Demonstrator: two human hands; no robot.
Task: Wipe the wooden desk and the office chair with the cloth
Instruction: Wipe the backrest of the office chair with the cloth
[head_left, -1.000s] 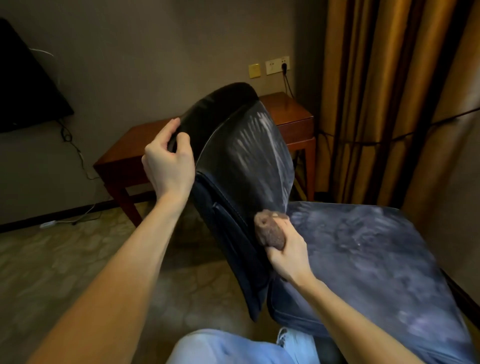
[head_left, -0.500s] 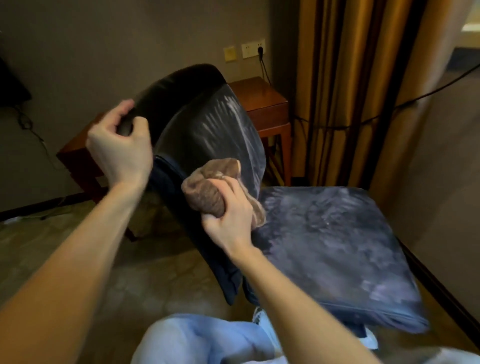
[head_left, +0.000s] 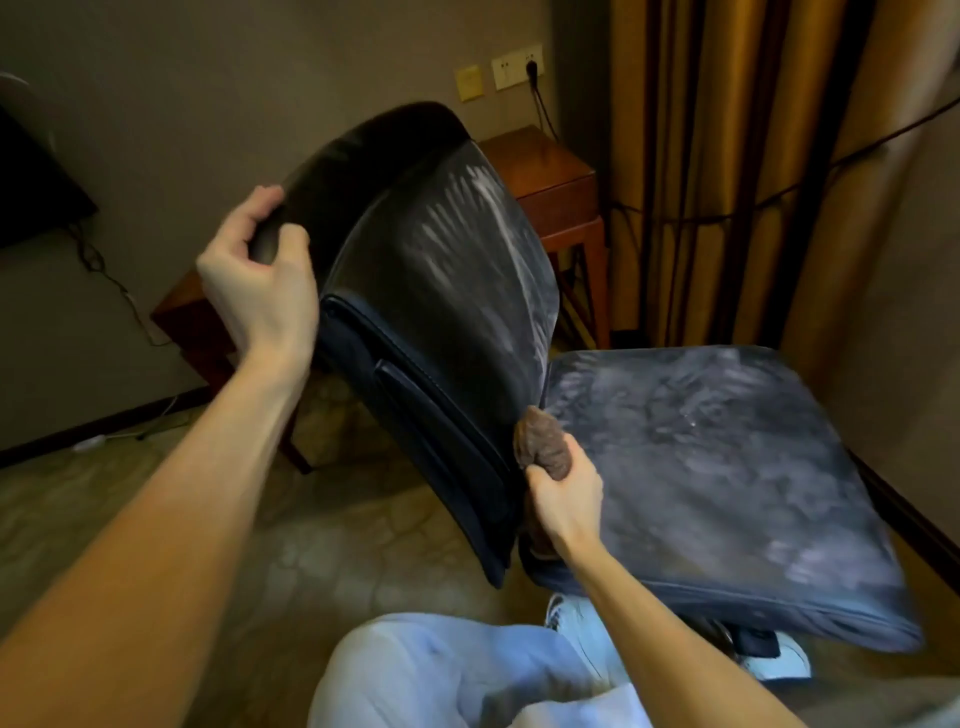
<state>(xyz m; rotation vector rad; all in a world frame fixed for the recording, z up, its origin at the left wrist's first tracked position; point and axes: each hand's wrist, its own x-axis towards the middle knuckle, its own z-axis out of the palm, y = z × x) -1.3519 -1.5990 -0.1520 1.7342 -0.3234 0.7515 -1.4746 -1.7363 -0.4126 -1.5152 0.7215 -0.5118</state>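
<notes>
The black office chair's backrest (head_left: 441, 291) fills the centre, with pale wipe streaks on its front. Its dark seat cushion (head_left: 717, 483) spreads to the right, mottled with damp marks. My left hand (head_left: 260, 275) grips the top left edge of the backrest. My right hand (head_left: 563, 491) holds a bunched brown cloth (head_left: 540, 441) pressed low where the backrest meets the seat. The wooden desk (head_left: 550, 171) stands behind the chair against the wall, mostly hidden by the backrest.
Gold curtains (head_left: 727, 156) hang at the right behind the chair. A wall socket with a plug (head_left: 517, 73) sits above the desk. A dark screen (head_left: 31, 197) and cables are at the far left. My knee in light trousers (head_left: 457, 675) is at the bottom.
My right hand has swept the cloth down the backrest from its middle to the seam at the seat. My left hand keeps its grip on the top edge.
</notes>
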